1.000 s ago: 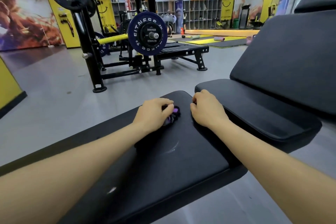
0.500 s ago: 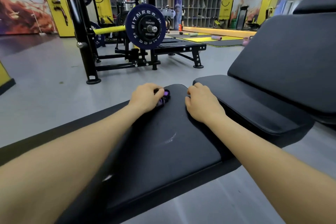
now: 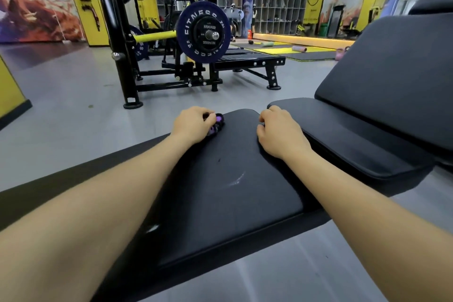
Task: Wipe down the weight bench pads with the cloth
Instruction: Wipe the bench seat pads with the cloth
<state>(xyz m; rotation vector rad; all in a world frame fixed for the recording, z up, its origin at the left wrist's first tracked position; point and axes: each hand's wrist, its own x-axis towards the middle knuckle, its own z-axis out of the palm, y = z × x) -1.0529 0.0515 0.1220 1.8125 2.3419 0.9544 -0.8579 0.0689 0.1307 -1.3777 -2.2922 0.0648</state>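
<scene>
Two hands lie on the far end of the flat bench [image 3: 228, 193] pad, and the cloth [image 3: 217, 125] belongs to the left hand [image 3: 195, 125]: a small dark and purple wad bunched under its curled fingers [image 3: 208, 119], peeking out on the hand's right side, pressed on the pad near its far left corner. From the fingers the unwiped run of pad stretches nearer and to the right, its long axis coming back toward the person, so the likely stroke is a pull along that length. The left forearm reaches out long and nearly straight, wrist low, knuckles up. The right hand [image 3: 282, 135] holds nothing; it rests at the pad's right edge, fingers bent down into the gap beside the seat pad [image 3: 343, 135], apparently bracing. A pale smear [image 3: 236, 179] marks the pad between the two forearms, nearer than the cloth. The raised back pad [image 3: 397, 76] stands to the far right, well apart from the cloth.
</scene>
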